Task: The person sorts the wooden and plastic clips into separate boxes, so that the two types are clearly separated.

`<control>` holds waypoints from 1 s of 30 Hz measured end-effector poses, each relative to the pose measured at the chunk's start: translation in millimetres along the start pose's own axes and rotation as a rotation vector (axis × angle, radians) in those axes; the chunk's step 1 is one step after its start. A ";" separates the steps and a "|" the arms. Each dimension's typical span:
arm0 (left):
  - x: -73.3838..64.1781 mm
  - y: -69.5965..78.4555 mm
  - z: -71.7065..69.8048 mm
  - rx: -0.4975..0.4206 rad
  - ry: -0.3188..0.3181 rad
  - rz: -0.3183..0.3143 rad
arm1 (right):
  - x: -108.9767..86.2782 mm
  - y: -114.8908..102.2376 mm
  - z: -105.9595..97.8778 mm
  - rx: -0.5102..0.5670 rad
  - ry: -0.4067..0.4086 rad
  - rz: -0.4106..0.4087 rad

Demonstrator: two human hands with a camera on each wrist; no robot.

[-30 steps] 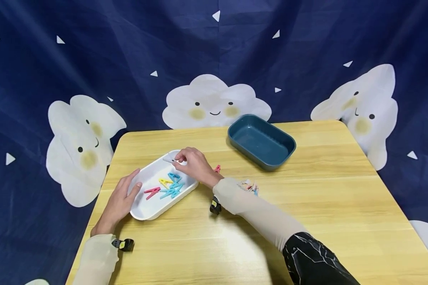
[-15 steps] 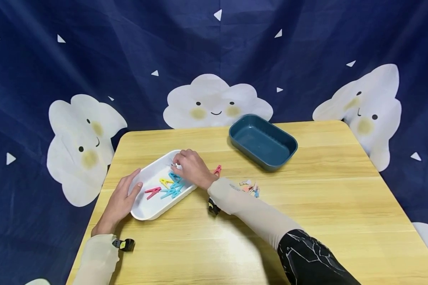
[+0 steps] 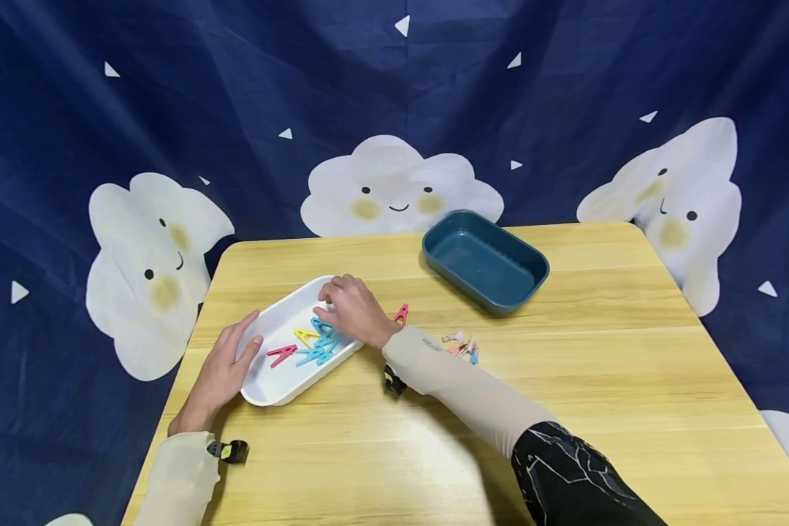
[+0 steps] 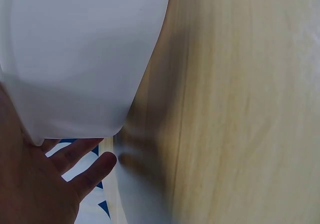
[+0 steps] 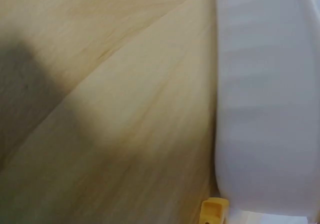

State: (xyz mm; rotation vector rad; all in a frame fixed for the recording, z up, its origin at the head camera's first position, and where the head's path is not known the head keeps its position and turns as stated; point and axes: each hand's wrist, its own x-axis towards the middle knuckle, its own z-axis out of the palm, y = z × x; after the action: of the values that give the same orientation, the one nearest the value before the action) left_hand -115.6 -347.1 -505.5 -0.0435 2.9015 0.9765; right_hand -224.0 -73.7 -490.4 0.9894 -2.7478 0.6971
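My left hand [image 3: 221, 369] is at the near left end of a white plastic tray [image 3: 272, 391]. Its fingers lie loosely straight along the rim, and the thumb reaches over the inside. In the left wrist view, fingers [image 4: 80, 159] spread beside the tray wall [image 4: 85, 59]. Over the tray's far right end, my right hand [image 3: 355, 310] hangs bent, thumb and forefinger apart, nothing visible between them. Inside lie a red clothespin [image 3: 281, 355], a yellow clothespin [image 3: 307, 336] and several blue clothespins [image 3: 315, 355]. The right hand covers part of the tray.
A dark teal bin [image 3: 486, 259] stands at the table's back. A pink clothespin [image 3: 402, 314] lies beside the right wrist, with a pile of small coloured clips [image 3: 462, 347] near the forearm. In the right wrist view, a yellow clip [image 5: 214, 211] sits outside the tray wall.
One second ago the right hand pinched a pale grey clothespin above the tray. It has since moved down into the far end, and the clothespin no longer shows. The left hand stays put.
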 end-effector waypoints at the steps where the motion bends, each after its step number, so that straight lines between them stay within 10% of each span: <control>1: 0.0 0.1 -0.2 0.000 0.001 0.001 | -0.3 0.2 -1.2 0.034 0.008 0.011; 11: 0.6 1.4 -1.6 -0.002 -0.006 -0.004 | -7.8 9.8 -22.4 0.299 0.034 0.188; 30: 0.2 1.5 -0.8 -0.001 -0.010 -0.006 | -40.9 69.3 -38.5 0.355 0.028 0.205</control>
State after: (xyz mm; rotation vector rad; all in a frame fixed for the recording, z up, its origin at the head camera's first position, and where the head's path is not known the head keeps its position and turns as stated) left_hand -115.9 -346.4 -504.0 -0.0470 2.8907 0.9743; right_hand -237.2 14.4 -493.9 0.7479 -2.7828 1.2557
